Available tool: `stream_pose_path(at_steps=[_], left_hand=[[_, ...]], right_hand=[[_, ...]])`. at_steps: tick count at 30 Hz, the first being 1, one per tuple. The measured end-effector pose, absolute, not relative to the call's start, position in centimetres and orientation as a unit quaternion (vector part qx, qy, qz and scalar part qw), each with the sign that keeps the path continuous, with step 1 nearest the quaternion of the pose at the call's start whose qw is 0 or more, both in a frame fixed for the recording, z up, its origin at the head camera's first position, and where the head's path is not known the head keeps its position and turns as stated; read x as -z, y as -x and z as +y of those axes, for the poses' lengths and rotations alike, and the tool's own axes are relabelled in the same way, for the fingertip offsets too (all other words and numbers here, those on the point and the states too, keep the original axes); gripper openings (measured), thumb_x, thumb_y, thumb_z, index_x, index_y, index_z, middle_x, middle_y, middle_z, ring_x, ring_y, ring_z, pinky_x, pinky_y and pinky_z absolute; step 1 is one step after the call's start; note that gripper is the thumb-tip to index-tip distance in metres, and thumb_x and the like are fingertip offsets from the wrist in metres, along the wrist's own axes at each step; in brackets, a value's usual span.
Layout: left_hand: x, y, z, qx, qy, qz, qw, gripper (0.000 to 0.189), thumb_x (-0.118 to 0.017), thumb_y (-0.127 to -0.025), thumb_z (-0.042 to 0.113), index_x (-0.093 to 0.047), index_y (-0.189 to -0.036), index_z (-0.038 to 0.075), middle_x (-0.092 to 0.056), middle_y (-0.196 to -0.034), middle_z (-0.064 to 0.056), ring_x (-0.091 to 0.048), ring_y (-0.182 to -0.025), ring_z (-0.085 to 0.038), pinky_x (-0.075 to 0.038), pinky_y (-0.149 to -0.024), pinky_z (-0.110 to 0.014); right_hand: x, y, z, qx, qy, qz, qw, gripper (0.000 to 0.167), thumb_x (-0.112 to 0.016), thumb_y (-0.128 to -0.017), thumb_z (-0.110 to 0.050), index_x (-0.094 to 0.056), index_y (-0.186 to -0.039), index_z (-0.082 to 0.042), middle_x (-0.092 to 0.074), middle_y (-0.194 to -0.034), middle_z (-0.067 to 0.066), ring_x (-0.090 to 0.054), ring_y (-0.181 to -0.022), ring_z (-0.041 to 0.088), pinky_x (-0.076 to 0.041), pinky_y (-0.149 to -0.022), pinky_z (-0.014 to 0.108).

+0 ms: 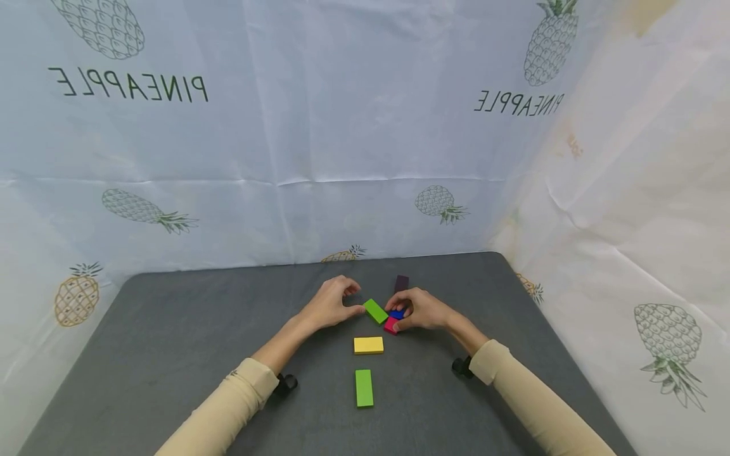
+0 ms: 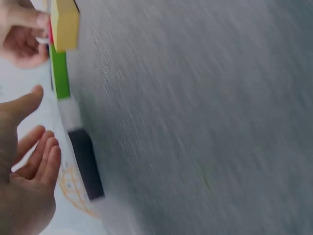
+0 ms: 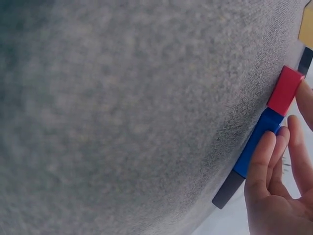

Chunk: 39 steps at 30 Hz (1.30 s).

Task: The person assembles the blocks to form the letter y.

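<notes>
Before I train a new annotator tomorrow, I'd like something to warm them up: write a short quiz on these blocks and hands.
1. True or false: the yellow block lies closer to the head camera than the red block.
2. Which hand touches the blue block?
3. How many green blocks show in the head view?

Key:
1. True.
2. The right hand.
3. Two.

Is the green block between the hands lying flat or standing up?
Lying flat: in the head view, the green block shows its broad face up, above just thin edges.
</notes>
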State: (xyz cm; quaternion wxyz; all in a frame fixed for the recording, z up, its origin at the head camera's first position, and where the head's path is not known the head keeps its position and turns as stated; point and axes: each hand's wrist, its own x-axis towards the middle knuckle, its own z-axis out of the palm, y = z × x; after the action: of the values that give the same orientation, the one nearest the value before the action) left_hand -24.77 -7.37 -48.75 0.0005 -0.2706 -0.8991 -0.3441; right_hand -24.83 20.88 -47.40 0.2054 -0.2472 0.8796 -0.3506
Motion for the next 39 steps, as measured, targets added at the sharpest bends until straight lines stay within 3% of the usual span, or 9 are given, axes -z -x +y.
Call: stream_pose_path(at_steps=[6, 15, 23, 30, 39], left_hand=[[49.6, 25.1, -10.4, 0.341, 0.274, -0.899, 0.029, 0.051, -0.09, -0.091, 0.027, -0.073, -0.129, -0.002, -0.073, -0.121, -0.018, -0.07, -0.111, -0.034, -0.059, -0.098, -0.051], [50.6, 24.7, -13.6, 0.352, 0.215, -0.911, 0.023, 0.061, -0.094, -0.086, 0.033, -0.072, -0.13, -0.004, -0.073, -0.123, -0.021, -0.069, -0.109, -0.034, -0.058, -0.098, -0.053], [50.5, 24.5, -13.6, 0.33, 0.201, -0.922, -0.003, 0.067, -0.096, -0.081, 0.038, -0.072, -0.127, -0.004, -0.073, -0.118, -0.018, -0.066, -0.102, -0.026, -0.058, -0.094, -0.046], [50.5, 24.9, -13.3, 0.318, 0.2, -0.927, 0.01, 0.064, -0.096, -0.081, 0.04, -0.074, -0.124, -0.003, -0.074, -0.114, -0.016, -0.067, -0.098, -0.023, -0.059, -0.09, -0.043], [49.3, 26.3, -11.3, 0.328, 0.188, -0.926, -0.008, 0.064, -0.093, -0.084, 0.042, -0.075, -0.126, -0.002, -0.075, -0.117, -0.016, -0.067, -0.101, -0.024, -0.059, -0.093, -0.045]], right_hand=[[47.4, 24.8, 20.9, 0.352, 0.244, 0.879, 0.209, 0.037, -0.088, -0.091, -0.014, -0.076, -0.125, -0.006, -0.073, -0.12, 0.011, -0.062, -0.105, 0.017, -0.056, -0.085, 0.018], [47.3, 24.7, 20.9, 0.352, 0.247, 0.879, 0.207, 0.036, -0.088, -0.092, -0.013, -0.076, -0.125, -0.006, -0.073, -0.121, 0.011, -0.061, -0.106, 0.018, -0.056, -0.085, 0.019], [47.3, 24.6, 20.9, 0.353, 0.252, 0.877, 0.205, 0.036, -0.088, -0.092, -0.013, -0.076, -0.125, -0.005, -0.073, -0.121, 0.011, -0.061, -0.104, 0.017, -0.055, -0.085, 0.018], [47.5, 24.7, 21.0, 0.357, 0.254, 0.876, 0.202, 0.037, -0.088, -0.091, -0.012, -0.076, -0.125, -0.005, -0.073, -0.12, 0.012, -0.061, -0.104, 0.017, -0.055, -0.085, 0.018], [47.5, 24.6, 21.0, 0.358, 0.246, 0.878, 0.202, 0.036, -0.088, -0.091, -0.012, -0.076, -0.124, -0.006, -0.073, -0.119, 0.011, -0.06, -0.102, 0.017, -0.055, -0.084, 0.019]])
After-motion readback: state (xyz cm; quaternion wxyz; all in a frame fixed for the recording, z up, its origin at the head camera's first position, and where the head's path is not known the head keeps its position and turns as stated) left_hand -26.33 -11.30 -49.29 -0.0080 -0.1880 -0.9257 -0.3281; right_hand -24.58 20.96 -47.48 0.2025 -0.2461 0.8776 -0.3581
